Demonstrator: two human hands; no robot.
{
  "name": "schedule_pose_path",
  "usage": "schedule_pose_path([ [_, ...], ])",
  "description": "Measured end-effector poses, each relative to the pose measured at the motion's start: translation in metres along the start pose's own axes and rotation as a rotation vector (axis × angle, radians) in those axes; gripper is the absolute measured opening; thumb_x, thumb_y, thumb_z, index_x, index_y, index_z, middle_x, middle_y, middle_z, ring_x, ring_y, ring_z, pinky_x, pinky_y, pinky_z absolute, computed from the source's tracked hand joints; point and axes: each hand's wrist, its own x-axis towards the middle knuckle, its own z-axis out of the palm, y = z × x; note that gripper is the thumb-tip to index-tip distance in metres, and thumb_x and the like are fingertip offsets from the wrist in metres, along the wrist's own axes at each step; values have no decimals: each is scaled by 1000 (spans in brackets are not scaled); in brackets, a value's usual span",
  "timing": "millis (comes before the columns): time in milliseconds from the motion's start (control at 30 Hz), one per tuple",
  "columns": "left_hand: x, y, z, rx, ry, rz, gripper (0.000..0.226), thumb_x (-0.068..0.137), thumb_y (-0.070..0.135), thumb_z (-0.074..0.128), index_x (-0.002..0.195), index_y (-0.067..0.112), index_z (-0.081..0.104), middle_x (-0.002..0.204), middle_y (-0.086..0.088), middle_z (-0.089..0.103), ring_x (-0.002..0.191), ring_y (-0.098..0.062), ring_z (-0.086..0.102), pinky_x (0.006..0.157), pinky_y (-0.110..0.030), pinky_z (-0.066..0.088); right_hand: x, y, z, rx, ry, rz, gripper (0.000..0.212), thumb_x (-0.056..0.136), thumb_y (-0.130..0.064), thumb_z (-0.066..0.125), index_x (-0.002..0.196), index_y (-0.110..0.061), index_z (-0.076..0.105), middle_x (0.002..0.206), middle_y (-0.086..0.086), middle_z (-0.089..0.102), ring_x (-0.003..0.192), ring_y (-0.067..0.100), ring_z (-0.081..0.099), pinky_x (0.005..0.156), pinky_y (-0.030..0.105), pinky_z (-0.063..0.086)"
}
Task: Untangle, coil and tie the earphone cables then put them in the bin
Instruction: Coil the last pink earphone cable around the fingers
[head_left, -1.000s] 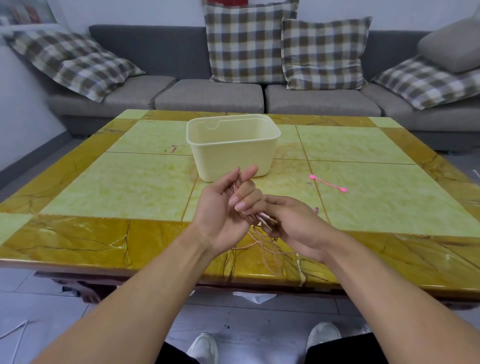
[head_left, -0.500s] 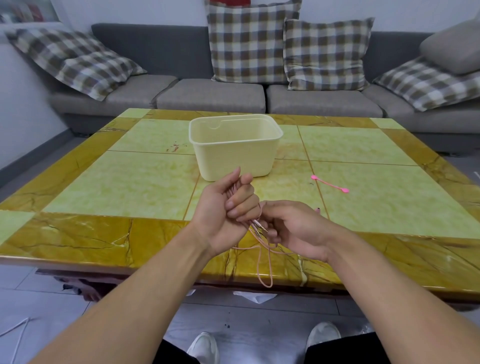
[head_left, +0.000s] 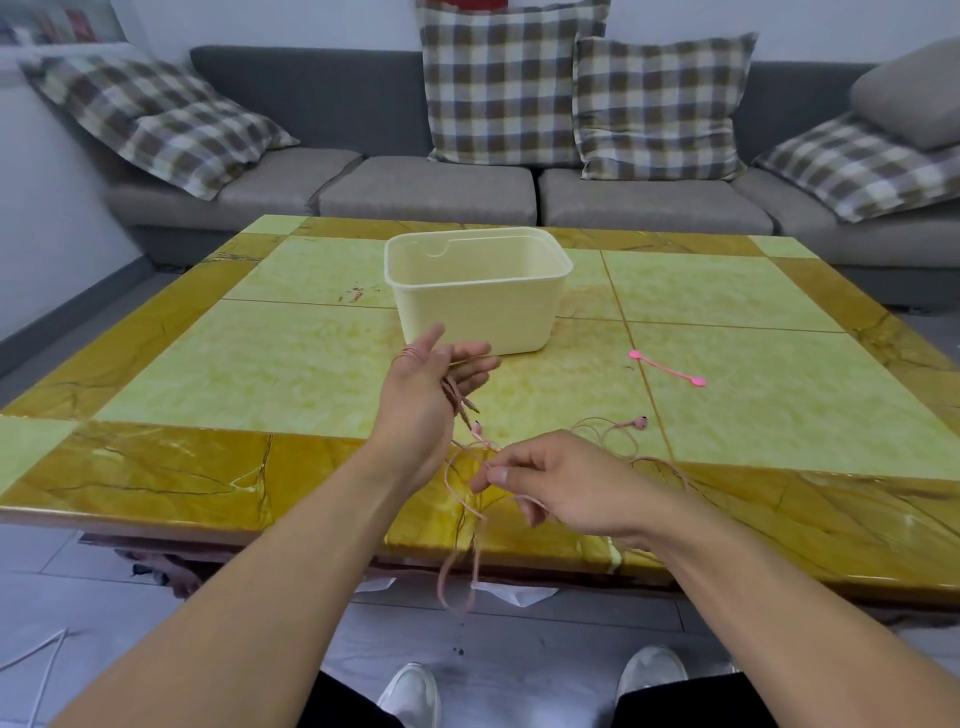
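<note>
A thin pink earphone cable is wound in several turns around my left hand, which is raised palm-in with fingers spread, just in front of the bin. My right hand pinches the cable lower down near the table's front edge. A loose loop hangs below the edge. One pink earbud and more slack cable lie on the table to the right. The cream plastic bin stands mid-table and looks empty. A pink cable tie lies to its right.
The yellow-green tiled table has an ochre border. A grey sofa with checked cushions runs behind it. White cables lie on the floor at lower left. My shoes show below the table edge.
My hands have moved apart: the right hand drew the cable down and rightwards, away from the left. The left fingers have spread open, and more slack cable now hangs below the table edge.
</note>
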Motion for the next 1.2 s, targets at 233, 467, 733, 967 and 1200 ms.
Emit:
schedule_pose_path([
  [233,-10,-14,-3,832,-289,-9,27,109,13,35,123,10,58,74,-7,69,60,-16,64,69,-37,52,-1,5,-22,40,256,25,19,103,-19,59,91,-18,75,63,-3,61,70,18,70,77,39,64],
  [467,-21,0,4,965,-535,-184,60,105,48,41,56,15,48,49,2,32,46,-15,26,48,-27,26,-2,6,-37,479,367,7,21,106,-14,51,101,-4,69,66,6,54,69,21,64,75,37,63],
  [733,-32,6,16,203,-837,-657,48,102,34,44,60,24,24,48,8,18,41,-10,11,40,-22,16,-3,2,-39,397,434,19,19,100,-31,62,91,-26,78,59,-7,33,59,14,18,58,36,12],
  [967,-36,11,34,-230,-453,-346,32,103,19,39,99,4,66,52,2,42,44,-10,42,49,-22,38,5,6,-19,301,236,117,18,99,-24,61,85,-18,70,60,-3,38,51,9,22,50,29,13],
  [1200,-17,7,19,-270,-203,-161,37,105,1,34,141,-3,44,115,-10,75,103,-25,74,87,-29,60,1,3,-12,142,65,97,21,94,-38,69,107,-26,80,57,-7,42,47,8,28,46,20,23],
])
